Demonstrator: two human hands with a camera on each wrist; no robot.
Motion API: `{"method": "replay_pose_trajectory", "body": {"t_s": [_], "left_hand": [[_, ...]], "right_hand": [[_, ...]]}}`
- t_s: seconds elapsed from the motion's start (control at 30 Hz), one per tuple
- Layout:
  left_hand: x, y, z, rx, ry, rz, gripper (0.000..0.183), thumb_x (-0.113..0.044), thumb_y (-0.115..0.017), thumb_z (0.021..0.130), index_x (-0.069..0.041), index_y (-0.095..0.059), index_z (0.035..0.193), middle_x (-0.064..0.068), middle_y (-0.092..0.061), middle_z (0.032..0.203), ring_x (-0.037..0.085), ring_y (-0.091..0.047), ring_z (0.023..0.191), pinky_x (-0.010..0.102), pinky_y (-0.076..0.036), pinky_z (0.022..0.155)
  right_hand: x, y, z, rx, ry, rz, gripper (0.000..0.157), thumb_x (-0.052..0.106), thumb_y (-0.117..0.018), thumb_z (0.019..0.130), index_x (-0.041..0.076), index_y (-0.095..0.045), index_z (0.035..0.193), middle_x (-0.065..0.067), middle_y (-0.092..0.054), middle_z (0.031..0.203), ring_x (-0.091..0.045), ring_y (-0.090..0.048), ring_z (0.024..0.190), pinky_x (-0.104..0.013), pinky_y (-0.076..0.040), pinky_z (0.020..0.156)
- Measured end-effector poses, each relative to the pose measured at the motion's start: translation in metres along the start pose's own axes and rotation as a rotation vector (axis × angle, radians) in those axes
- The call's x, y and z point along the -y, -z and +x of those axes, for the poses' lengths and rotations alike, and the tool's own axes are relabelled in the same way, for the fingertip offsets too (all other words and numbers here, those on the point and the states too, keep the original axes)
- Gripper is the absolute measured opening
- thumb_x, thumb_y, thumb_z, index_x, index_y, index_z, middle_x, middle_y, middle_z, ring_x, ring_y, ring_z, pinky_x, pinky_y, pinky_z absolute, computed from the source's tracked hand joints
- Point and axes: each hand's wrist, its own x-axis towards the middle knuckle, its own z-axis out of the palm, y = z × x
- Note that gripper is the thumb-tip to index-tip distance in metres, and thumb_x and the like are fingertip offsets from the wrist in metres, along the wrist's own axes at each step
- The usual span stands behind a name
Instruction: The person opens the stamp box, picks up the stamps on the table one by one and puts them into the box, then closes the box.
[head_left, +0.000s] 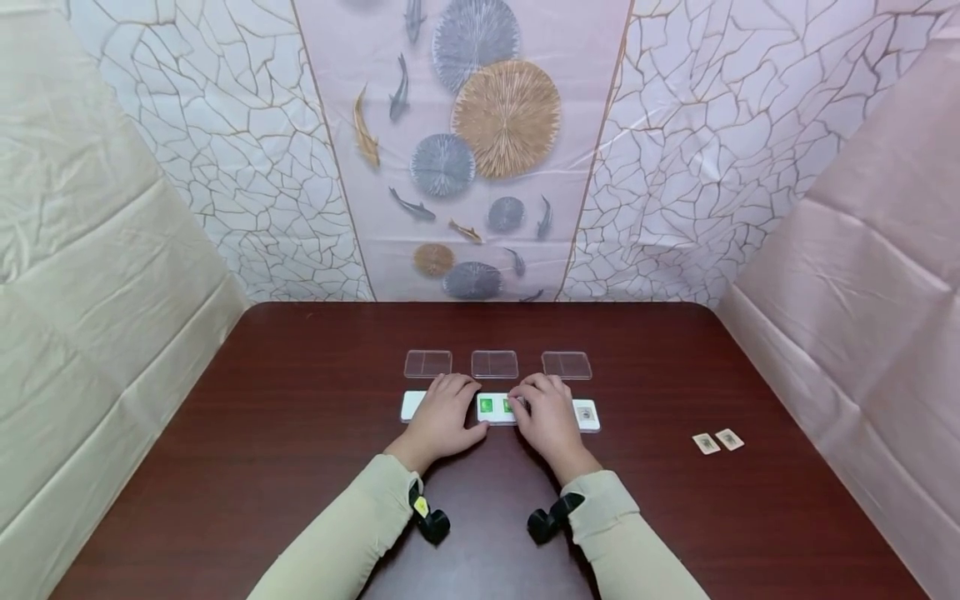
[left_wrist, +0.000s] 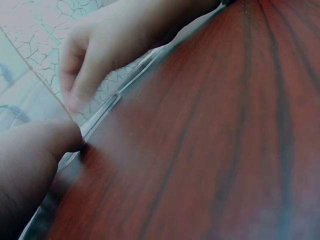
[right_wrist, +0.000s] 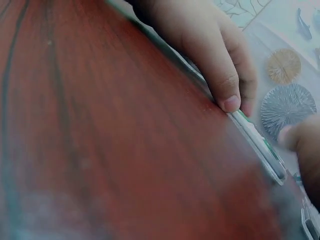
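Note:
A white case (head_left: 495, 419) with green picture squares (head_left: 487, 406) lies at the middle of a row. My left hand (head_left: 441, 418) grips this case's left end, thumb at the near edge and fingers at the far edge. My right hand (head_left: 551, 421) is bent over the case's right end, thumb and forefinger close together beside a green square; whether something small is between their tips is hidden. The left white case (head_left: 412, 405) is partly covered by my left hand. On the right white case (head_left: 587, 415), mostly behind my right hand, a grey picture square (head_left: 586, 412) shows.
Behind the row lie three clear plastic lids, a left lid (head_left: 428, 363), a middle lid (head_left: 495, 364) and a right lid (head_left: 567, 365). Two small picture tiles, a nearer tile (head_left: 706, 443) and a farther tile (head_left: 729, 439), lie at the right of the dark wooden table (head_left: 300, 500).

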Motion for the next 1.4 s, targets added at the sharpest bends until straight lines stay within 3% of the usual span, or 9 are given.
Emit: {"method": "replay_pose_trajectory", "body": {"t_s": [0.1,0.23,0.43,0.7,0.87,1.07,1.27,1.4], "left_hand": [[0.005,0.001,-0.007,-0.026,-0.012,-0.009,0.067,-0.049,-0.064,0.088,-0.006,-0.057,0.139,0.010,-0.055,0.139,0.028,-0.045,0.136,0.050,-0.026,0.119],[0.019,0.008,-0.019,-0.069,-0.032,-0.019,0.067,-0.046,-0.065,0.087,-0.006,-0.055,0.140,0.011,-0.053,0.140,0.028,-0.045,0.135,0.049,-0.027,0.119],[0.052,0.021,-0.039,-0.098,-0.001,-0.043,0.070,-0.044,-0.070,0.084,-0.006,-0.054,0.142,0.009,-0.052,0.140,0.028,-0.045,0.133,0.044,-0.027,0.119],[0.084,0.031,-0.061,-0.072,0.063,-0.100,0.076,-0.045,-0.075,0.080,-0.008,-0.054,0.143,0.012,-0.050,0.136,0.033,-0.046,0.127,0.050,-0.038,0.109],[0.084,0.033,-0.063,-0.071,0.099,-0.080,0.080,-0.047,-0.076,0.077,-0.006,-0.054,0.142,0.015,-0.053,0.131,0.036,-0.049,0.120,0.054,-0.041,0.104],[0.087,0.034,-0.064,-0.064,0.092,-0.078,0.074,-0.046,-0.075,0.079,-0.005,-0.057,0.138,0.015,-0.055,0.129,0.036,-0.049,0.121,0.053,-0.041,0.105],[0.091,0.032,-0.064,-0.083,0.074,-0.129,0.063,-0.038,-0.075,0.081,-0.005,-0.062,0.132,0.012,-0.055,0.128,0.035,-0.049,0.121,0.052,-0.041,0.105],[0.093,0.031,-0.064,-0.079,0.096,-0.159,0.061,-0.036,-0.075,0.081,-0.005,-0.062,0.133,0.013,-0.054,0.130,0.036,-0.047,0.124,0.052,-0.041,0.105]], "right_hand": [[-0.009,0.004,-0.003,-0.085,0.028,0.085,0.004,0.014,-0.076,0.089,0.012,-0.078,0.092,-0.004,-0.067,0.098,-0.029,-0.057,0.095,-0.050,-0.044,0.091],[-0.029,0.019,-0.008,-0.183,0.103,0.104,0.007,0.008,-0.077,0.084,0.009,-0.076,0.090,-0.007,-0.069,0.094,-0.032,-0.058,0.091,-0.049,-0.046,0.085],[-0.066,0.042,-0.020,-0.226,0.137,0.063,0.010,0.005,-0.076,0.082,0.007,-0.075,0.091,-0.008,-0.069,0.091,-0.033,-0.058,0.088,-0.047,-0.045,0.082],[-0.109,0.077,-0.046,-0.151,0.050,0.026,0.011,0.006,-0.073,0.082,0.009,-0.074,0.093,-0.006,-0.069,0.093,-0.030,-0.057,0.093,-0.041,-0.041,0.085],[-0.125,0.101,-0.065,-0.087,-0.003,-0.016,0.015,0.007,-0.073,0.083,0.008,-0.074,0.098,-0.007,-0.069,0.097,-0.030,-0.056,0.097,-0.045,-0.041,0.087],[-0.148,0.129,-0.088,-0.012,-0.050,-0.054,0.021,0.008,-0.071,0.084,0.007,-0.074,0.105,-0.012,-0.068,0.103,-0.037,-0.055,0.101,-0.052,-0.040,0.087],[-0.172,0.161,-0.114,0.060,-0.180,-0.123,0.024,0.011,-0.070,0.085,0.005,-0.072,0.108,-0.020,-0.062,0.110,-0.046,-0.048,0.103,-0.060,-0.033,0.086],[-0.181,0.173,-0.126,0.056,-0.234,-0.149,0.027,0.012,-0.072,0.082,0.003,-0.072,0.108,-0.023,-0.059,0.111,-0.050,-0.045,0.103,-0.062,-0.031,0.086]]}}
